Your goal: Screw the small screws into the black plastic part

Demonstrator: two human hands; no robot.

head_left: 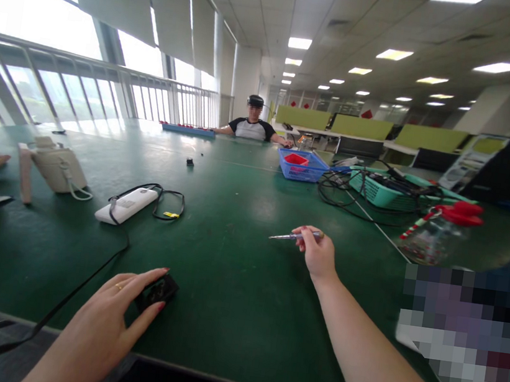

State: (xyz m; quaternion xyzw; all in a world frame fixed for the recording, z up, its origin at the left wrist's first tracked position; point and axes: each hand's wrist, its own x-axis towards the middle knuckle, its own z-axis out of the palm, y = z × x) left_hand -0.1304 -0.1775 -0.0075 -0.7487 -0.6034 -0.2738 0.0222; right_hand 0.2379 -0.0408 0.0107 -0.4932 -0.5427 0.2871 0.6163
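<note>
Stretching across nearly the whole view, the green surface point(236, 264) carried everything, and a person in a dark-sleeved shirt point(251, 126) sat at its far end with both arms resting on it. To the right lay a teal basket point(383, 195) tangled with black cables, and just left of it a blue basket point(300, 165) with something red inside. A clear jar with a red lid point(438, 231) lay tilted near the right edge. At the left stood a beige telephone point(58, 168), and nearer the middle a white power strip point(126, 204) with its black cord looping beside it and trailing off the near edge.

The right hand point(317, 252) was raised above the surface, its fingers pinched together on a slim screwdriver point(289, 235) whose metal tip pointed left. The left hand point(114, 316) rested at the near edge, thumb and fingers spread apart around a small black part point(158, 291) lying flat on the surface, touching it on both sides. The part and the screwdriver were well apart.
</note>
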